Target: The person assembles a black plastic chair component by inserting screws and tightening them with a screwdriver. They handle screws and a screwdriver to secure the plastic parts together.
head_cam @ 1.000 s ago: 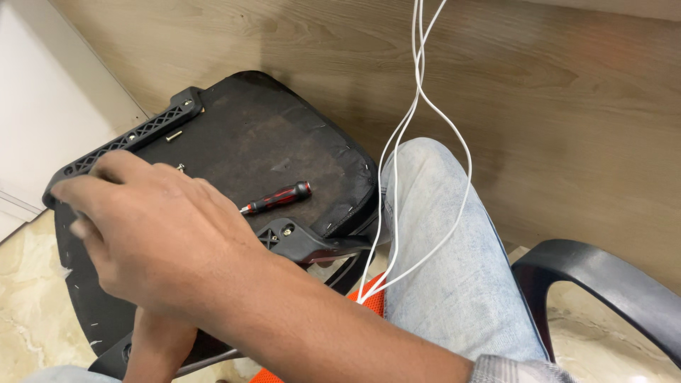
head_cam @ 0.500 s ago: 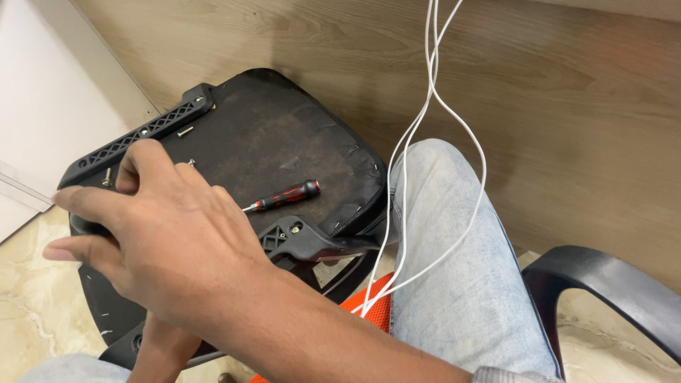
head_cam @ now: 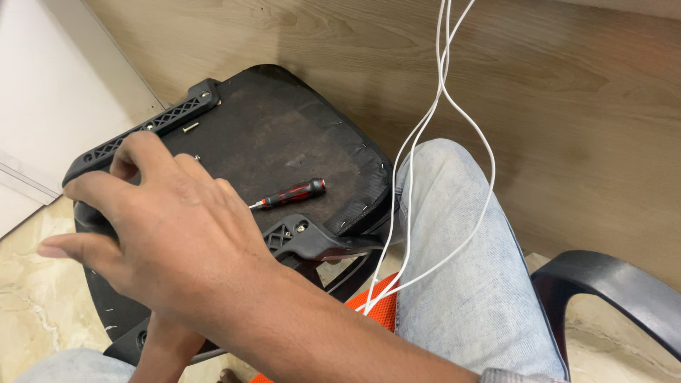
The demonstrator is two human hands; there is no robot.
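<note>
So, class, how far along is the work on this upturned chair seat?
Looks done: the black bracket near the knee shows screw heads seated. In hand: the right hand lies spread on the upturned seat, fingers at the far bracket; the left hand is hidden beneath. Probably left: one loose screw lies by that bracket, and the screwdriver lies unheld.

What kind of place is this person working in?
Probably an office or home room used for a repair: a wood-look laminate panel, a marbled tile floor, and an upturned black chair seat with a small red-and-black screwdriver on it.
</note>
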